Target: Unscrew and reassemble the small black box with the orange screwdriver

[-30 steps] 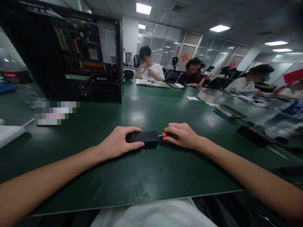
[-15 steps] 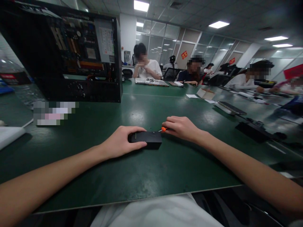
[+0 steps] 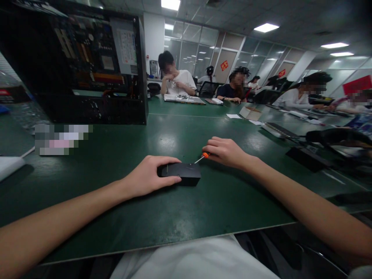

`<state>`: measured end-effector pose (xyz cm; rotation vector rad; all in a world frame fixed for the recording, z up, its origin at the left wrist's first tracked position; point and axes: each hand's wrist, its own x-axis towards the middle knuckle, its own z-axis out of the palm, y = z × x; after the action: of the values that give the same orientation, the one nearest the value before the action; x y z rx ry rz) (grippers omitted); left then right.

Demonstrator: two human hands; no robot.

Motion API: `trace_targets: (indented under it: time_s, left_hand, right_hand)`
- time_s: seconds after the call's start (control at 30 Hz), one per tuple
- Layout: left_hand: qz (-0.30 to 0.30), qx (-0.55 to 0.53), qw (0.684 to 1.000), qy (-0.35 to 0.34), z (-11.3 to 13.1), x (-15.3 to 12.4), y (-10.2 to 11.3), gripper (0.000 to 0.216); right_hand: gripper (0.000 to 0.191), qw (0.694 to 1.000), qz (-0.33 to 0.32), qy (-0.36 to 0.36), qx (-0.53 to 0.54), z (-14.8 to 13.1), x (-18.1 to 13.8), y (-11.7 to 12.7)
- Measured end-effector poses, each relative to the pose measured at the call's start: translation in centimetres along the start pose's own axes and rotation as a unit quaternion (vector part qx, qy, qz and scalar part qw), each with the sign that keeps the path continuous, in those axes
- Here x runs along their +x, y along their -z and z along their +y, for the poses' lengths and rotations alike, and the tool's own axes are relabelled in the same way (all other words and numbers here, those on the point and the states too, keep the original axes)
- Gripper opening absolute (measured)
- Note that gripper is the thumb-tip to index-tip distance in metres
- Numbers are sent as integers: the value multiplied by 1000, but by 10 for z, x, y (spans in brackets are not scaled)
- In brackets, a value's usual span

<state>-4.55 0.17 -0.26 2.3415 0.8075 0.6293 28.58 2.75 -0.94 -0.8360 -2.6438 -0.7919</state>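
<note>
A small black box (image 3: 183, 173) lies flat on the green table (image 3: 174, 217) in front of me. My left hand (image 3: 148, 175) is wrapped round its left end, thumb along the near side, fingers over the far side. My right hand (image 3: 227, 152) is closed on a small screwdriver with an orange collar (image 3: 205, 155). Its thin metal shaft slants down and left, with the tip touching the top right corner of the box.
An open black computer case (image 3: 78, 66) stands at the back left, its circuit boards showing. A white object (image 3: 8, 166) lies at the left edge. Dark devices (image 3: 305, 157) lie to the right. Several other people sit along the table's far side.
My right hand has lifted and drawn back to the right, so the screwdriver shaft now shows slanting onto the box's top corner instead of lying level at its right end. The left hand stays put.
</note>
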Motion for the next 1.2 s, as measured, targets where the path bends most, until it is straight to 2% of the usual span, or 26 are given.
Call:
trace_targets:
  time_s: [0.27,0.67,0.9,1.2]
  left_hand:
    - [-1,-9,1000,-10,0,1,0,44]
    - [4,6,1000,-23,-3,1,-2,46]
    - [4,16,999,-32,0,1,-2,43]
    - [9,13,999,-34,-2,2,-3,44]
  right_hand:
    - [24,999,21,-29,-10,15,-3,-2]
    - [29,999,21,2,46,-13,14,-5]
    - [29,998,46,-3,33,0,8,-8]
    - [33,998,20,-24,60,4,5,-18]
